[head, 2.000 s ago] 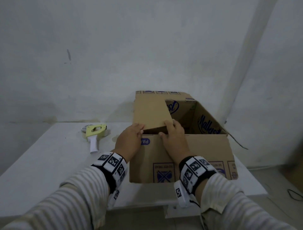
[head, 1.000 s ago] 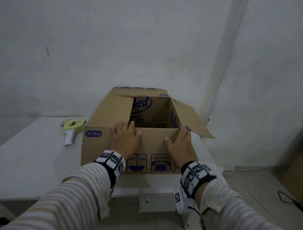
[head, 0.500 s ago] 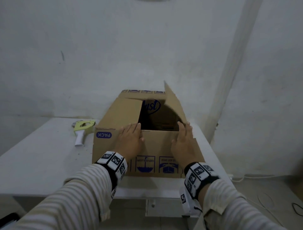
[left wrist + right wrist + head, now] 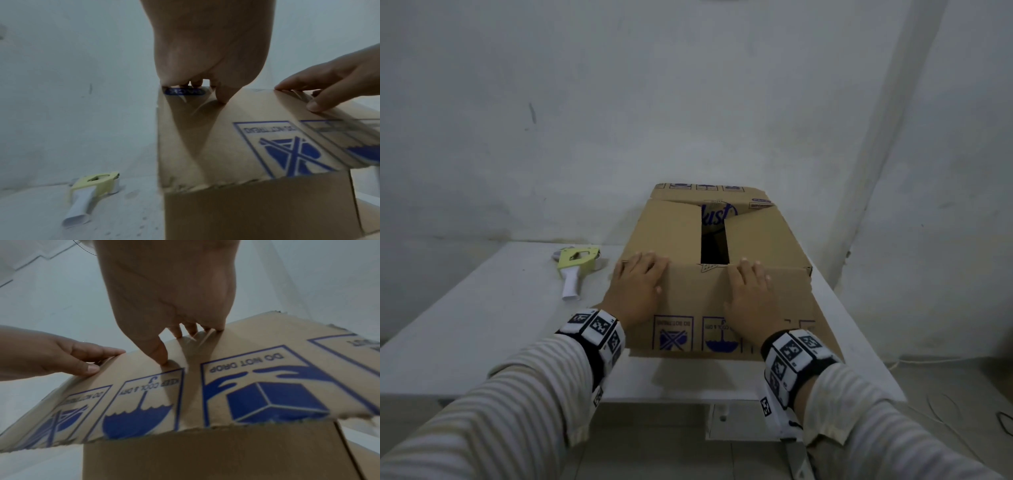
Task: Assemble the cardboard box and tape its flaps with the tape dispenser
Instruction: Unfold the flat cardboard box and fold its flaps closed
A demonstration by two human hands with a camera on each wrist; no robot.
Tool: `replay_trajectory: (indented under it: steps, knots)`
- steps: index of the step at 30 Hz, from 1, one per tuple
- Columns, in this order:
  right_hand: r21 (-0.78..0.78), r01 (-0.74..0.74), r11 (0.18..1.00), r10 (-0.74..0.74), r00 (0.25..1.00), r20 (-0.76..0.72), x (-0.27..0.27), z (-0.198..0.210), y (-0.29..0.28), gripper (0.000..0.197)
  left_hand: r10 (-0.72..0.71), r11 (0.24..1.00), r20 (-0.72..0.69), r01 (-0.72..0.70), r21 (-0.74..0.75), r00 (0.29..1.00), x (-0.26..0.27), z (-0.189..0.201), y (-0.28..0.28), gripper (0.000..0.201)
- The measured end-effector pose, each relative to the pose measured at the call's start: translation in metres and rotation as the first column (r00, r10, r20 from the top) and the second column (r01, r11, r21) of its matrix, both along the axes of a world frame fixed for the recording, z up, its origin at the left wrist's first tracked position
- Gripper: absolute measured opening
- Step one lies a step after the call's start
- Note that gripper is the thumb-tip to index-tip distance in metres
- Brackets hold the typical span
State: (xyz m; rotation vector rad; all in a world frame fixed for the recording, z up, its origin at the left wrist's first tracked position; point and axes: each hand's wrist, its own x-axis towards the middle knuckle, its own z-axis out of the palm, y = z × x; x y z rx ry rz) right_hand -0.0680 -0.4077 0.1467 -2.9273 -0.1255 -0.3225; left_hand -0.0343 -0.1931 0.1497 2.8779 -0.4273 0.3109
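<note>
A brown cardboard box (image 4: 756, 240) with blue print stands on the white table (image 4: 482, 325). Its two side flaps lie folded in, with a dark gap (image 4: 714, 246) between them. The near flap (image 4: 698, 301) hangs outward over the front wall. My left hand (image 4: 637, 284) lies on the box's near left corner, fingers on the left side flap, thumb (image 4: 223, 97) on the near flap. My right hand (image 4: 750, 291) lies the same way on the right side flap, thumb (image 4: 161, 356) on the near flap. The yellow tape dispenser (image 4: 577, 265) lies left of the box, untouched.
The far flap (image 4: 709, 187) stands behind the opening. A white wall rises right behind the table, with a corner at the right. The table's right edge (image 4: 859, 325) runs close beside the box. Cables (image 4: 962, 421) lie on the floor at right.
The right side flap has come down from upright to lie flat over the opening. Both hands slid outward along the box's near top edge. The dispenser has not moved.
</note>
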Motion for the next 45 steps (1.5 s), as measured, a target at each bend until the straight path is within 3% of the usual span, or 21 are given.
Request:
replay_trajectory:
  steps: [6, 15, 22, 27, 32, 35, 38, 41, 43, 45]
  knots:
    - [-0.096, -0.148, 0.984, 0.134, 0.982, -0.134, -0.014, -0.008, 0.043, 0.070, -0.061, 0.996, -0.078, 0.066, 0.063, 0.995, -0.002, -0.002, 0.050, 0.072]
    - [-0.201, -0.281, 0.938, 0.222, 0.936, -0.273, -0.036, -0.013, 0.080, 0.085, -0.187, 0.936, -0.060, 0.196, 0.292, 0.981, 0.006, -0.004, 0.080, 0.089]
    - [-0.218, -0.313, 0.924, 0.267, 0.939, -0.216, -0.052, 0.009, 0.077, 0.066, -0.259, 0.909, -0.180, 0.302, 0.287, 0.949, 0.010, 0.016, 0.096, 0.083]
    - [-0.208, -0.326, 0.922, 0.323, 0.945, -0.053, -0.060, 0.065, 0.083, 0.039, -0.265, 0.962, -0.172, 0.272, 0.022, 0.949, 0.010, 0.027, 0.098, 0.056]
    - [-0.242, -0.216, 0.946, 0.264, 0.946, 0.188, -0.037, 0.103, 0.085, 0.033, -0.226, 0.952, 0.010, 0.223, -0.209, 0.974, 0.010, 0.033, 0.088, 0.032]
    - [-0.207, -0.155, 0.966, 0.233, 0.872, 0.431, -0.017, 0.107, 0.085, 0.030, -0.092, 0.925, -0.006, 0.083, -0.370, 0.996, 0.015, 0.034, 0.076, 0.031]
    - [-0.200, -0.003, 0.980, 0.134, 0.751, 0.646, 0.009, 0.093, 0.079, 0.048, -0.028, 0.870, 0.017, 0.033, -0.491, 0.999, 0.022, 0.031, 0.063, 0.035]
    - [-0.185, 0.020, 0.983, 0.115, 0.715, 0.689, 0.027, 0.079, 0.075, 0.072, 0.033, 0.823, 0.022, -0.014, -0.568, 0.999, 0.024, 0.029, 0.053, 0.038]
    - [-0.165, 0.013, 0.986, 0.105, 0.722, 0.684, 0.039, 0.071, 0.074, 0.080, 0.076, 0.798, 0.015, -0.052, -0.601, 0.997, 0.028, 0.028, 0.049, 0.036]
    - [-0.096, -0.010, 0.995, 0.068, 0.780, 0.622, 0.051, 0.064, 0.073, 0.085, 0.124, 0.782, -0.011, -0.105, -0.614, 0.992, 0.037, 0.024, 0.046, 0.032]
